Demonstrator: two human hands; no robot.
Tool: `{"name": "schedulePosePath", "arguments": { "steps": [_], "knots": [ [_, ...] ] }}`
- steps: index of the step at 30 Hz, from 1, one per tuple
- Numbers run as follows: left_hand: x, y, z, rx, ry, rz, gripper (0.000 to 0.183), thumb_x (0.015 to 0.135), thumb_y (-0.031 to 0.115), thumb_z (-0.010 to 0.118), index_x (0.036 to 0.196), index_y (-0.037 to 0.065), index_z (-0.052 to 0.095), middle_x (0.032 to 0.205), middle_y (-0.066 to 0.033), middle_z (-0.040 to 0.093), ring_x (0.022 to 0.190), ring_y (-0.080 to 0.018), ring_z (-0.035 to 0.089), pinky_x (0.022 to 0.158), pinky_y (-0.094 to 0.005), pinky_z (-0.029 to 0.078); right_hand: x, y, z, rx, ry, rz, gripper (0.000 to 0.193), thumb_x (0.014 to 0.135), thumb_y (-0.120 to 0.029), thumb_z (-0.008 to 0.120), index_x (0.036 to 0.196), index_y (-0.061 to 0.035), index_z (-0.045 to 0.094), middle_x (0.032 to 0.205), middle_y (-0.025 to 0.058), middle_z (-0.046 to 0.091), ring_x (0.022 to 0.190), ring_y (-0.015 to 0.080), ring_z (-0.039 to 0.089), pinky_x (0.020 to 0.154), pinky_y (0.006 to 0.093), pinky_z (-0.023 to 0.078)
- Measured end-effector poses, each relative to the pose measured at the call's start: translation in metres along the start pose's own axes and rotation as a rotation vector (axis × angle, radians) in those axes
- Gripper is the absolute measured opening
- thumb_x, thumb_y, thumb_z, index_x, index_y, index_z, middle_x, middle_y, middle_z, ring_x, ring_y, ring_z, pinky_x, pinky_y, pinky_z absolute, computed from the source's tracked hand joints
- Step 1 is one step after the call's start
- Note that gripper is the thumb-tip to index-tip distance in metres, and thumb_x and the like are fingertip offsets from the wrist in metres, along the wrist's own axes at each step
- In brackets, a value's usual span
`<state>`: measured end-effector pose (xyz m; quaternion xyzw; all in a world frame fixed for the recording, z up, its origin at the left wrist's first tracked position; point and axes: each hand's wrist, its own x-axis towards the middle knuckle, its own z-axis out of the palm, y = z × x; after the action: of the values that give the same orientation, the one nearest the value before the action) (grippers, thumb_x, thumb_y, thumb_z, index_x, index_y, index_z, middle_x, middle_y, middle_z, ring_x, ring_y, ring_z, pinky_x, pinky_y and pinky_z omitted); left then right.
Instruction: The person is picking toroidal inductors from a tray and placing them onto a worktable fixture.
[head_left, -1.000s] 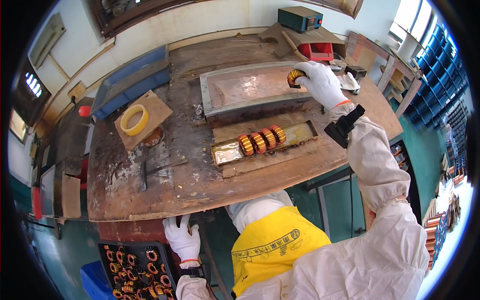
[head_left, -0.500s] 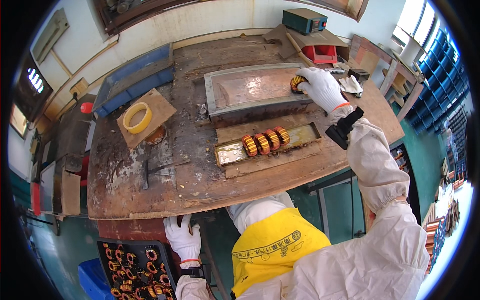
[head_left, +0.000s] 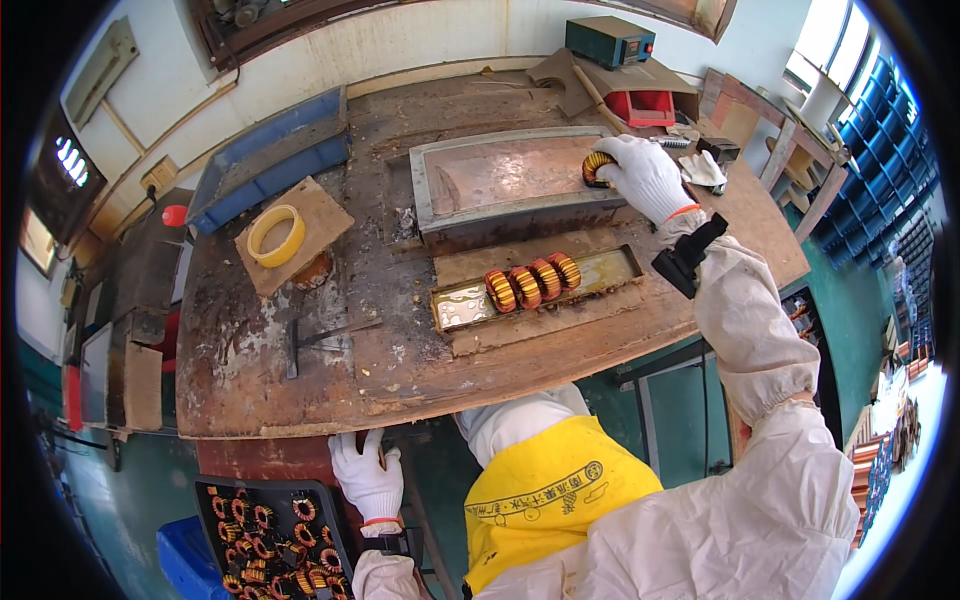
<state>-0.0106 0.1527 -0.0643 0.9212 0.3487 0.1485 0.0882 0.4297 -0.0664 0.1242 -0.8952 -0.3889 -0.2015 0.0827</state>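
Observation:
My right hand, in a white glove, is closed on a copper-wound toroidal coil. It holds the coil at the right end of a shallow metal-framed bath with a shiny, brownish surface. Several similar coils stand side by side in a narrow tray of glossy liquid, nearer to me. My gloved left hand is low at the table's front edge, its finger and thumb apart. Beside it is a black tray full of loose coils. A dark patch shows between finger and thumb; I cannot make out what it is.
A blue bin and a yellow ring on cardboard are at the left of the wooden table. A flat metal tool lies near the front. Behind, at the right, stand a green control box and a red bin.

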Motion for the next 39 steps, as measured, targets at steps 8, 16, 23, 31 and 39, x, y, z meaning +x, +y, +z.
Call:
{"name": "schedulePosePath", "arguments": {
  "steps": [8,16,23,31,39],
  "knots": [
    [0.001,0.001,-0.001,0.002,0.007,0.020,0.044,0.066,0.019,0.073,0.109,0.017,0.064,0.127,-0.0182,0.047,0.121,-0.0447,0.039,0.102,-0.0515,0.035,0.000,-0.002,-0.013,-0.014,0.017,0.032,0.024,0.081,-0.017,0.058,0.103,-0.0082,0.064,0.095,0.0157,0.065,0.089,0.0340,0.063,0.079,0.0412,0.050],
    [-0.002,-0.003,0.002,0.005,0.051,0.068,0.047,0.064,0.017,0.074,0.110,0.017,0.062,0.125,-0.0176,0.047,0.119,-0.0441,0.041,0.099,-0.0517,0.037,-0.015,-0.008,-0.043,0.437,0.021,0.304,0.036,0.084,-0.021,0.064,0.117,-0.0059,0.060,0.102,0.0156,0.066,0.086,0.0231,0.065,0.080,0.0311,0.050],
    [0.001,0.000,0.000,-0.018,0.051,0.085,0.047,0.064,0.012,0.074,0.109,0.014,0.063,0.124,-0.0157,0.049,0.118,-0.0424,0.042,0.098,-0.0493,0.038,-0.041,0.008,-0.041,1.226,0.025,0.413,0.046,0.090,-0.020,0.062,0.126,0.0073,0.050,0.108,0.0101,0.063,0.091,0.0130,0.062,0.078,0.0250,0.051],
    [0.001,0.001,-0.001,-0.006,0.050,0.094,0.047,0.064,0.012,0.074,0.109,0.014,0.062,0.123,-0.0153,0.049,0.117,-0.0424,0.043,0.098,-0.0497,0.038,-0.067,-0.003,-0.051,1.937,-0.162,0.452,0.038,0.092,-0.018,0.059,0.121,0.0039,0.048,0.105,0.0092,0.060,0.088,0.0169,0.060,0.081,0.0314,0.053],
    [0.002,0.000,0.001,0.015,0.087,0.136,0.048,0.062,0.012,0.074,0.108,0.015,0.061,0.121,-0.0156,0.049,0.113,-0.0412,0.045,0.097,-0.0490,0.039,-0.078,-0.012,-0.058,2.314,-0.414,0.479,0.032,0.093,-0.019,0.059,0.117,0.0016,0.051,0.102,0.0099,0.061,0.089,0.0188,0.061,0.081,0.0311,0.052]
  ]
}}
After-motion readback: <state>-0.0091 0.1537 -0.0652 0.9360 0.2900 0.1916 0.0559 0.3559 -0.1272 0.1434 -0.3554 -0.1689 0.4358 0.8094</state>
